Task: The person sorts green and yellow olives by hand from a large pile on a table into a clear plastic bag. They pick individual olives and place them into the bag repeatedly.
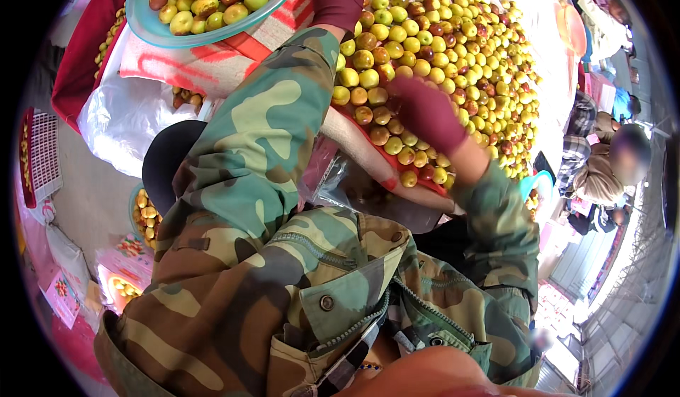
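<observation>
A broad heap of fresh jujubes, yellow-green with red-brown patches, spreads over a cloth-covered surface before me. My left hand, in a wine-red glove, has its fingers curled at the heap's upper left edge. One jujube shows just beyond it, and whether the hand holds anything is hidden. Blurred over the near part of the heap, my right hand wears a matching glove. Its fingertips are too smeared to show a grip. Left of my left hand stands a pale blue plastic basin with larger jujubes in it.
A rolled cloth edge borders the heap on my side. Clear plastic hangs at the left, above a basin of jujubes near the floor. A white plastic crate stands farther left. Several people are at the right.
</observation>
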`<state>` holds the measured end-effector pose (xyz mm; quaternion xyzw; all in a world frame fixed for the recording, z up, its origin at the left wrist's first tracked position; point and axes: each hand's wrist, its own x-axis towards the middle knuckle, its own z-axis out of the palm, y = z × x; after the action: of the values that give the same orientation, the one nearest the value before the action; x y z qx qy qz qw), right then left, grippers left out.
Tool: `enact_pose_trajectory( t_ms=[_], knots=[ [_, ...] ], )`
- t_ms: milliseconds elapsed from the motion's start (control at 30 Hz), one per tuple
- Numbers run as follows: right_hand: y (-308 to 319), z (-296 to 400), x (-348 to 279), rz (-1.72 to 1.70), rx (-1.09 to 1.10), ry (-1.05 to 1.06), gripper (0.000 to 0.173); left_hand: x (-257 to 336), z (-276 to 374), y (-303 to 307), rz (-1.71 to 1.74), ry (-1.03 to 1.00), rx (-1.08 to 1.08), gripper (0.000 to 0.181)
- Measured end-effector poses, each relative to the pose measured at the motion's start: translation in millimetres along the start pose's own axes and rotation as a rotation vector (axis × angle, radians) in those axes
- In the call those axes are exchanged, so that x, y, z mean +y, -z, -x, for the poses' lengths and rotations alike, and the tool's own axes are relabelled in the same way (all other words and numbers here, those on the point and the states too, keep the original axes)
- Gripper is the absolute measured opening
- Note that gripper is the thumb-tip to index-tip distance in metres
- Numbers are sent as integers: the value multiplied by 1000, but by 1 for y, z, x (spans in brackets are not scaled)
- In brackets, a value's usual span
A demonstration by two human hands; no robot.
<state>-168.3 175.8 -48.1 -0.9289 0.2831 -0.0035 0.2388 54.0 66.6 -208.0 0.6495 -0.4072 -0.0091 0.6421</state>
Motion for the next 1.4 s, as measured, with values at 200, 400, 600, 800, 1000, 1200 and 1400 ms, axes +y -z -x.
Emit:
enact_pose_trajectory(
  t_ms=[200,400,600,800,1000,1200,1400],
  knots=[
    [40,-89,200,319,404,35,50,14,12,-32,138,13,-72,15],
    [15,-40,184,90,590,88,26,29,7,-8,109,320,-161,15],
    [47,-35,180,237,599,-96,25,56,3,-10,366,451,-232,22],
    [22,-117,186,300,271,-71,27,13,-1,-12,40,-19,-93,25],
    [35,-118,176,172,352,-390,24,27,3,-17,233,211,-72,29],
    [47,-133,103,312,61,-418,35,20,-2,-14,261,155,-72,31],
    [34,-143,120,219,55,-338,33,7,-5,1,81,110,-52,31]
  ],
)
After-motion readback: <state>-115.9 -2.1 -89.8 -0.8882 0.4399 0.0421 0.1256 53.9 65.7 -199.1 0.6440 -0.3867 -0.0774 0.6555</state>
